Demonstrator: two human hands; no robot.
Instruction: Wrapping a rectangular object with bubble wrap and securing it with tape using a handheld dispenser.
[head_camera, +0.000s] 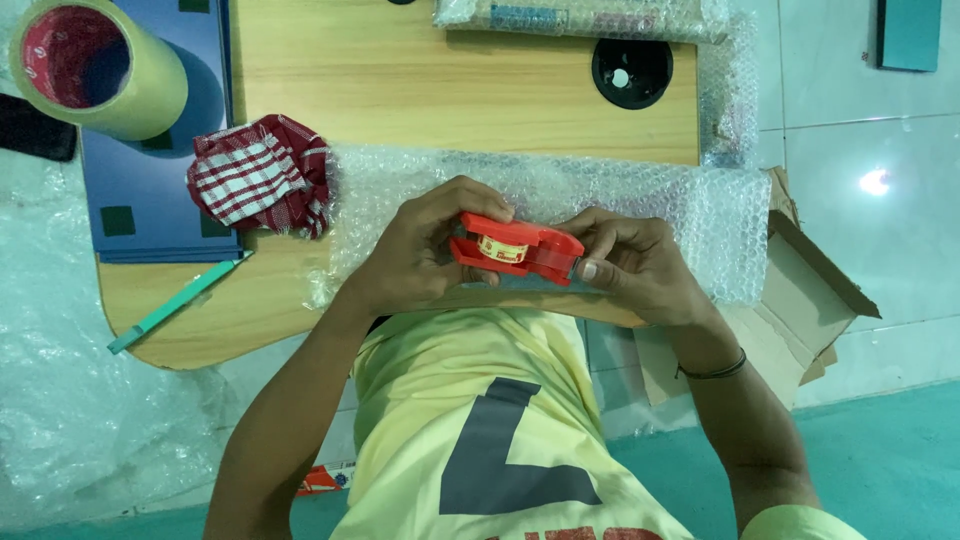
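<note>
Nearest the camera, a yellow shirt (480, 420) fills the lower frame, soft knit with a grey printed shape on it. Just beyond it both hands meet over the table (400, 90) edge. Left hand (415, 255): grip clenched round one end of a red tape dispenser (515, 250). Right hand (635, 265): grip clenched round the other end, thumb at the cutter side; a thin dark band sits on that wrist. Dispenser is hard moulded plastic, glossy, with a small pale tape roll showing in its middle. It is held up between the hands, above a sheet of bubble wrap (640, 200).

Progress, as a judgement: early. Wrap lies flat and open, nothing taped or rolled in it; no tape strip is drawn out that I can see.

Wrap: clear, dimpled, crinkled at the edges. Left of it, a red-and-white checked cloth (262, 175), crumpled. Near it a slim teal pen (180, 300). Table is pale wood-grain laminate with a round black cable hole (632, 72). Farther left, a wide roll of tan tape (95, 65) with a red core stands on a blue board (150, 190). Right, an open brown carton (800, 290) on pale floor tiles.
</note>
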